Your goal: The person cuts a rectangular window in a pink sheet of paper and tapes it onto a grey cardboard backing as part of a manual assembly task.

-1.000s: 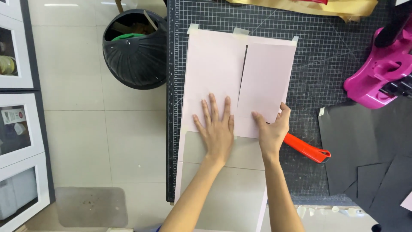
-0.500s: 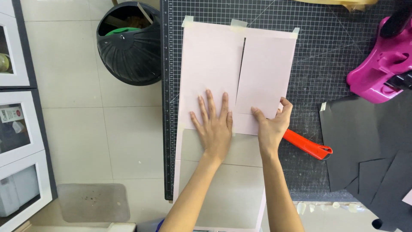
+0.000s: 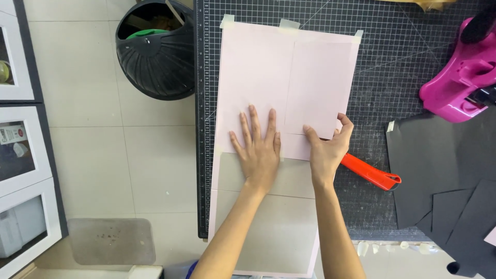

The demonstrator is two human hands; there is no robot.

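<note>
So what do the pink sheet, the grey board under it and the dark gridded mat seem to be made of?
The pink sheet looks like thin matte paper: it lies flat, is taped at its top corners and shows a straight slit. The grey board looks like stiff uncoated cardboard, dull with crisp edges. The dark mat is probably a rubbery plastic cutting mat, judging by its printed grid and faint sheen.

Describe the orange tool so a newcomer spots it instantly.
Start at the dark gridded cutting mat with the pink sheet taped on it. Just beyond the right hand, an orange handle lies diagonally on the mat, the only orange thing there.
</note>
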